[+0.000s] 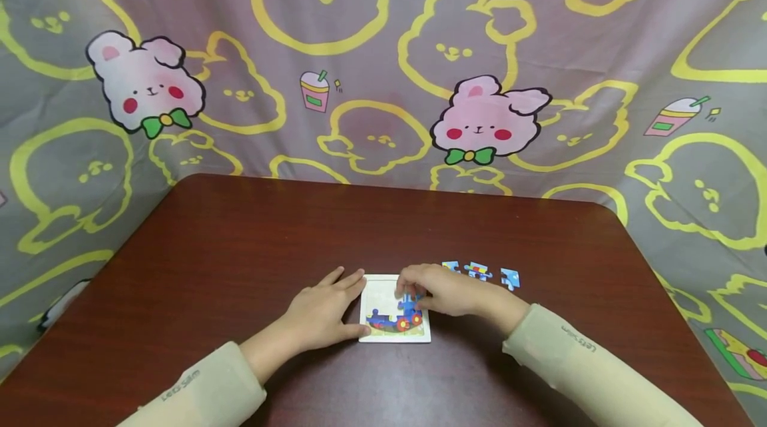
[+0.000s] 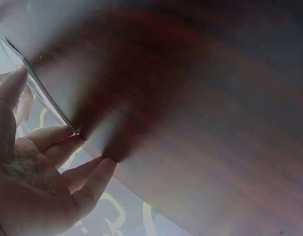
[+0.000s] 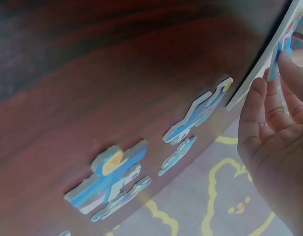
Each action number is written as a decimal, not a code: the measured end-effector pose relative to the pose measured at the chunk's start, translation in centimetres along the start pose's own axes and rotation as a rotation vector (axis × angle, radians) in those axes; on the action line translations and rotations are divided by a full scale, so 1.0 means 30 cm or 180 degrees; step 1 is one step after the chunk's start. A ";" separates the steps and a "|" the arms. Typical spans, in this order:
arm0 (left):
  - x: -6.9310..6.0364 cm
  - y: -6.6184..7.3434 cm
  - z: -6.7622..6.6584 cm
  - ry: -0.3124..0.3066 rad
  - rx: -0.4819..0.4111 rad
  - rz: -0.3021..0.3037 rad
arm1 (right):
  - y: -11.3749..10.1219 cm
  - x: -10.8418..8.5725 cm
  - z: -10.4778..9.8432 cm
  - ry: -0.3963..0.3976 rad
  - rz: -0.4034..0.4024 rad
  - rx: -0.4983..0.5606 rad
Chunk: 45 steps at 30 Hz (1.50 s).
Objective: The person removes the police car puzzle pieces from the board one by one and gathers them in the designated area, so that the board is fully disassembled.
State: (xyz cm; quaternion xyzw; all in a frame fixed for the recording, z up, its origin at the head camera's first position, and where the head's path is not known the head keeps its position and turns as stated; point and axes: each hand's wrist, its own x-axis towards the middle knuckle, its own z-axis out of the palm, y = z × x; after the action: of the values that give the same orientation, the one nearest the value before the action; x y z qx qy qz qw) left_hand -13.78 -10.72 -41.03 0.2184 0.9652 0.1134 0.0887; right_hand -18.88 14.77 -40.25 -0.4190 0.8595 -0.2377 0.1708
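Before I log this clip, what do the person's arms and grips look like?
The left sleeve and right sleeve are long and pale beige, each with small dark lettering. The left grip and right grip are bare, ungloved hands.

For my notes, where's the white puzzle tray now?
In the head view, the white puzzle tray lies on the table, with the left hand at its left edge, the right hand over its right side, and loose pieces farther right.
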 end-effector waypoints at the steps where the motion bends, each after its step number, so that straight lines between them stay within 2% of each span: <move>1: 0.001 0.000 0.000 -0.0003 0.0000 0.0001 | 0.000 0.000 -0.001 0.0020 -0.0012 0.0029; 12: 0.002 0.000 0.006 -0.0005 -0.0014 -0.0009 | -0.007 -0.003 -0.011 0.0026 -0.0045 0.0517; 32: -0.001 0.002 0.006 -0.0023 0.0001 -0.0007 | 0.011 -0.059 -0.040 0.0129 0.0142 0.0714; 37: 0.000 0.001 0.005 -0.0014 0.0013 -0.0019 | 0.018 -0.077 -0.051 0.0104 0.0205 0.0724; 45: 0.001 0.002 0.003 -0.0021 0.0007 -0.0033 | 0.040 -0.122 -0.064 0.0220 0.0242 0.0596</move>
State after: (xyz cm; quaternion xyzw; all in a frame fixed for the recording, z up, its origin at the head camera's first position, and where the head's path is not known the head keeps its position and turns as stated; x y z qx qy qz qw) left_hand -13.78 -10.64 -41.09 0.2138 0.9661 0.1112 0.0922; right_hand -18.44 18.88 -38.97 -0.3599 0.8542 -0.3246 0.1883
